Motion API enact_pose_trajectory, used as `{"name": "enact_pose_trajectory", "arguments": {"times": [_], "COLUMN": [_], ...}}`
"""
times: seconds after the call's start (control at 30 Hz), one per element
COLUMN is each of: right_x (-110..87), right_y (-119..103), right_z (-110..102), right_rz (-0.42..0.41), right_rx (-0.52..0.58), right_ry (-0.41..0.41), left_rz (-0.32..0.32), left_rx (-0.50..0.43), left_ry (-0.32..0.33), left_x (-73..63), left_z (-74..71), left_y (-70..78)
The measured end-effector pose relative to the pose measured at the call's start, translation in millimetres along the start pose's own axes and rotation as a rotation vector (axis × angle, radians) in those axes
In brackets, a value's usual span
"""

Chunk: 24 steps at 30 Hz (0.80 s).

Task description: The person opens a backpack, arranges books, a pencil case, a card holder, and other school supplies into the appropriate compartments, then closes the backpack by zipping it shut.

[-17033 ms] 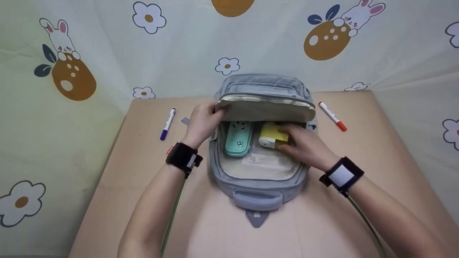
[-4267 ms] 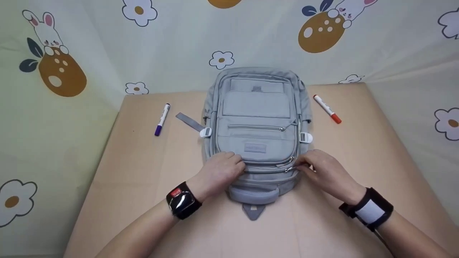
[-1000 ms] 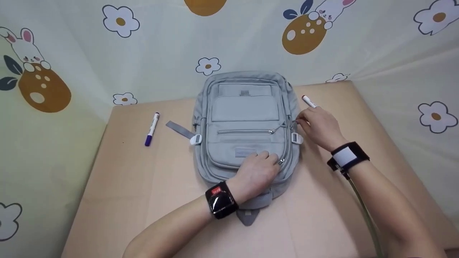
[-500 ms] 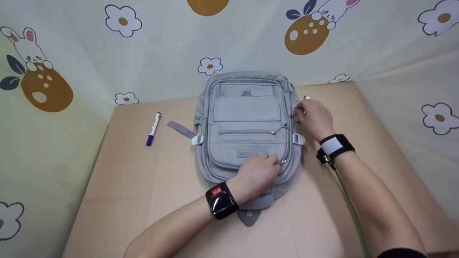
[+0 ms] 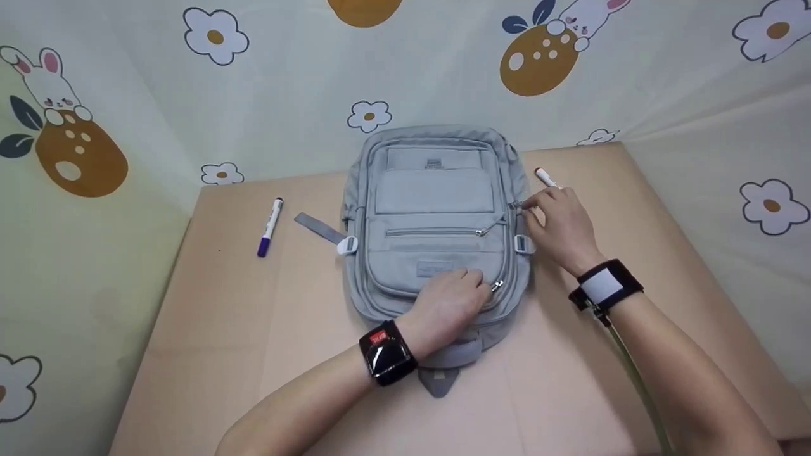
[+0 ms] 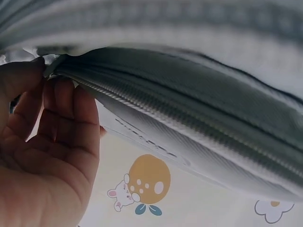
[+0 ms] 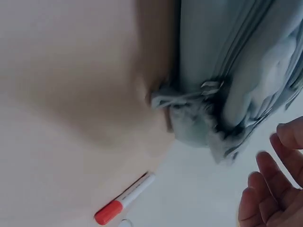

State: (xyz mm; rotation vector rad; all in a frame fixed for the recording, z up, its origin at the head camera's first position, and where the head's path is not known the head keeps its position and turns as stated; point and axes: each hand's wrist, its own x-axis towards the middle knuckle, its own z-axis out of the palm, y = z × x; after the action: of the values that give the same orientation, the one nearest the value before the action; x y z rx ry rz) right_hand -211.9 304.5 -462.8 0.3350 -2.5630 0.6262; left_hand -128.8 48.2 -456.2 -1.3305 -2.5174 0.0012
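Note:
A grey backpack [image 5: 434, 193] lies front side up on the table, its main flap down. My left hand [image 5: 447, 307] is over the lower right of its front and pinches the bag's edge by the zipper [image 6: 142, 106] between thumb and fingers. A silver zipper pull [image 5: 497, 286] shows just beside those fingertips. My right hand [image 5: 564, 225] is at the bag's right side, fingertips right by another zipper pull [image 5: 515, 204]. In the right wrist view the fingers [image 7: 270, 165] are loosely bent, with nothing visible between them and the thumb. The bag's inside is hidden.
A white marker with a purple cap [image 5: 270, 227] lies left of the bag, near a loose grey strap [image 5: 317, 228]. A red-capped marker [image 7: 125, 198] lies beyond my right hand, which partly covers it in the head view. A patterned curtain [image 5: 285, 114] rises behind the table [image 5: 222, 316].
The backpack, earlier open with a green pencil case and a yellow-and-white item inside, is closed. My right hand moved up its right side, then drew slightly back; my left hand shifted right.

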Motion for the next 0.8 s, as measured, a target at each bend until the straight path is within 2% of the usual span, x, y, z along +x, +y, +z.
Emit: {"name": "enact_pose_trajectory", "arguments": {"times": [0.27, 0.37, 0.67, 0.8], "right_x": [-45.5, -56.2, -54.2, -52.3], "right_y": [-29.9, -34.0, -34.3, -32.2], "right_z": [-10.7, -7.7, -0.9, -2.5], "right_rz": [-0.234, -0.35, -0.619, -0.696], "right_rx": [0.034, 0.017, -0.076, -0.12], "right_ry": [-0.067, -0.094, -0.126, -0.123], "left_rz": [-0.009, -0.007, -0.022, -0.04], "left_rx": [0.089, 0.08, -0.012, -0.048], "left_ry": [0.053, 0.059, 0.095, 0.089], "left_x": [-1.6, -1.2, -4.1, -5.2], "left_z": [1.8, 1.0, -2.8, -4.7], "left_y": [0.6, -0.7, -1.1, -0.5]}}
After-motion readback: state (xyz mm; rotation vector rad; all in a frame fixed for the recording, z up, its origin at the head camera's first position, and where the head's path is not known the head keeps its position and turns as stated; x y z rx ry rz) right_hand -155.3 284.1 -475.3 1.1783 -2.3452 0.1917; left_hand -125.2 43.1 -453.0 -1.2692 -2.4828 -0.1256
